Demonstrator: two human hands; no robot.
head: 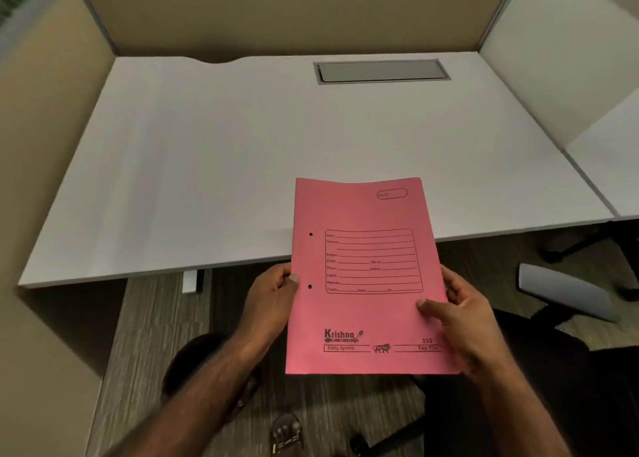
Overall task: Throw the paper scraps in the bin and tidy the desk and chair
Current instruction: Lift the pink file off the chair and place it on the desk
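A pink paper file folder (366,276) with a printed form and two punch holes is held flat in the air over the front edge of the white desk (214,152). My left hand (273,294) pinches its left edge near the lower punch hole. My right hand (463,315) grips its right edge, thumb on top of the cover. The folder's far end reaches over the desk top; its near end hangs above the floor. No paper scraps or bin are in view.
Beige partition walls (276,10) enclose the desk at the back and left, a white panel (560,59) on the right. A grey cable hatch (380,71) sits at the desk's back. An office chair with a grey armrest (563,292) stands at the right. Carpet floor lies below.
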